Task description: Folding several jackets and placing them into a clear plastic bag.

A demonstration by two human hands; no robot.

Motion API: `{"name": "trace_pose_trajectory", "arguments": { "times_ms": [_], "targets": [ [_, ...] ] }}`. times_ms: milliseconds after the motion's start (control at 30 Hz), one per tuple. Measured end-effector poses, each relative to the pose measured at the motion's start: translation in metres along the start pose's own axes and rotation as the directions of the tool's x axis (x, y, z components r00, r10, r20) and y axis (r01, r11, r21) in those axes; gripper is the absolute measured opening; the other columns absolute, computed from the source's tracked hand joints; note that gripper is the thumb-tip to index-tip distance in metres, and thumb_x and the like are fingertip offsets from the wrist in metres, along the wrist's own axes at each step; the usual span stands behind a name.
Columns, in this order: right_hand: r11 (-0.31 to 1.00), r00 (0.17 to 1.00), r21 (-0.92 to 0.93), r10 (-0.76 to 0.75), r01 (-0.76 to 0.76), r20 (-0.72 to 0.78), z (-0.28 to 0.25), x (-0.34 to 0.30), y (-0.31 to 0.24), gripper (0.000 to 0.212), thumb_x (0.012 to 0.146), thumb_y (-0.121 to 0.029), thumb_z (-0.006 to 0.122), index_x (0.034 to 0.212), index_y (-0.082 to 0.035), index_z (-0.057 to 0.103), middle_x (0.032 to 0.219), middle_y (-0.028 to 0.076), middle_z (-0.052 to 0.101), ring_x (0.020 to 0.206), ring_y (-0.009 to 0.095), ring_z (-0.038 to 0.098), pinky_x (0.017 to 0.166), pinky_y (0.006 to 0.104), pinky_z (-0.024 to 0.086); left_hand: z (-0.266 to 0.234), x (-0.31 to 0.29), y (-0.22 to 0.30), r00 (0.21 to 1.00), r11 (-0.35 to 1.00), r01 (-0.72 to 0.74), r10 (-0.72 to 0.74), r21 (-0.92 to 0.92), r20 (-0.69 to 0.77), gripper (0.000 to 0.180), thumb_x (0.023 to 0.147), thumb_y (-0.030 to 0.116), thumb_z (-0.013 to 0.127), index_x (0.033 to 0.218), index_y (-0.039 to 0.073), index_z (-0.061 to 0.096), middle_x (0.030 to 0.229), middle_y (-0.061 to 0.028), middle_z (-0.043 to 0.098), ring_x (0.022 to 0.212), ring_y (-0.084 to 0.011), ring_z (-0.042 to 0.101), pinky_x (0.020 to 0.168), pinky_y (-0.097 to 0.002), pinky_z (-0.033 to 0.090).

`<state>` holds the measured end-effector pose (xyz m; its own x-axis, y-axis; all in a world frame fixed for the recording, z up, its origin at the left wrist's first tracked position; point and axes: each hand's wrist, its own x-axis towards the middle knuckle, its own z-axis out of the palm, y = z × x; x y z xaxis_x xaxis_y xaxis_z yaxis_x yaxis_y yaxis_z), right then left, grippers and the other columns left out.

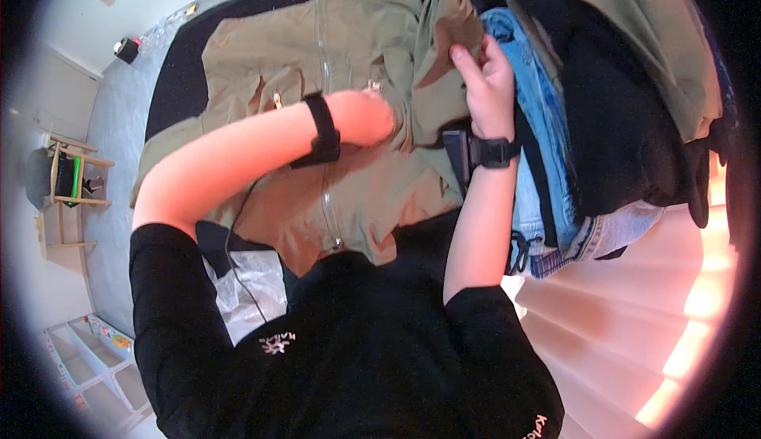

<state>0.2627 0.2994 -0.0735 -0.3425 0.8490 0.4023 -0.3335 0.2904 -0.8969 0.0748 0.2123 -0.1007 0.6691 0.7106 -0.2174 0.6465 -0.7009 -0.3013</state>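
Note:
An olive-khaki zip jacket (269, 43) lies spread out in front of me, its long front zipper running away from me and metal zips on its chest pockets. My left hand (366, 117) reaches across the middle of it, back upward, fingers curled into the bunched fabric by the right pocket; the fingertips are hidden. At the jacket's right side, my right hand (491, 82) pinches the raised sleeve (448, 39) between thumb and fingers. Dark straps circle both my wrists, the right one carrying a small black device (457, 156).
The jacket rests on a black surface (176, 82). Right of it are folded blue jeans (547, 146), black clothing (618, 114) and another olive garment (658, 43). A clear plastic bag (252, 288) lies near my left side. A wooden rack (75, 177) and white shelf (99, 368) stand left; pale curtain folds (602, 312) hang right.

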Motion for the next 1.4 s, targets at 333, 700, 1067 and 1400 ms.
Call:
{"name": "trace_pose_trajectory", "arguments": {
  "times_ms": [333, 700, 1067, 1400],
  "targets": [
    [1.0, 1.0, 0.024, -0.006, 0.006, 0.0, 0.002, -0.004, -0.004, 0.025, 0.089, -0.007, 0.061, 0.112, 0.002, 0.057, 0.107, 0.006, 0.064, 0.095, 0.012, 0.059, 0.086, 0.0265, 0.045, -0.016, 0.011, -0.003, 0.936, 0.988, 0.08, -0.029, -0.132, 0.352, 0.022, 0.072, 0.019, 0.06, 0.078, 0.001, 0.071, 0.081, -0.0167, 0.068, 0.076, -0.033, 0.067, 0.069, -0.0465, 0.051],
    [0.999, 1.0, -0.035, -0.009, 0.01, 0.008, 0.004, -0.002, -0.001, 0.024, 0.089, -0.008, 0.062, 0.111, 0.001, 0.058, 0.105, 0.006, 0.065, 0.092, 0.011, 0.059, 0.083, 0.0255, 0.045, -0.022, -0.001, -0.012, 0.951, 0.903, 0.217, -0.111, -0.371, 0.287, 0.019, 0.072, 0.016, 0.06, 0.075, 0.0, 0.069, 0.081, -0.019, 0.067, 0.078, -0.0351, 0.065, 0.069, -0.0435, 0.051],
    [0.999, 0.999, -0.028, -0.032, 0.032, -0.02, -0.003, 0.002, 0.009, 0.028, 0.089, -0.017, 0.064, 0.109, 0.001, 0.057, 0.1, 0.006, 0.064, 0.088, 0.011, 0.057, 0.079, 0.0251, 0.044, -0.069, -0.05, -0.016, 0.973, 0.797, 0.228, -0.158, -0.56, 0.171, 0.027, 0.078, 0.005, 0.052, 0.104, 0.002, 0.062, 0.098, -0.0177, 0.065, 0.093, -0.036, 0.06, 0.08, -0.0419, 0.049],
    [0.994, 0.997, -0.105, 0.002, -0.009, -0.072, -0.007, 0.001, 0.01, 0.031, 0.097, -0.028, 0.052, 0.112, -0.001, 0.056, 0.106, 0.001, 0.06, 0.095, 0.009, 0.051, 0.085, 0.0238, 0.039, -0.052, -0.17, 0.025, 0.925, 0.455, 0.359, -0.291, -0.815, 0.246, 0.028, 0.088, 0.016, 0.056, 0.113, 0.003, 0.06, 0.107, -0.0131, 0.063, 0.102, -0.0297, 0.06, 0.091, -0.0361, 0.046]
  ]
}}
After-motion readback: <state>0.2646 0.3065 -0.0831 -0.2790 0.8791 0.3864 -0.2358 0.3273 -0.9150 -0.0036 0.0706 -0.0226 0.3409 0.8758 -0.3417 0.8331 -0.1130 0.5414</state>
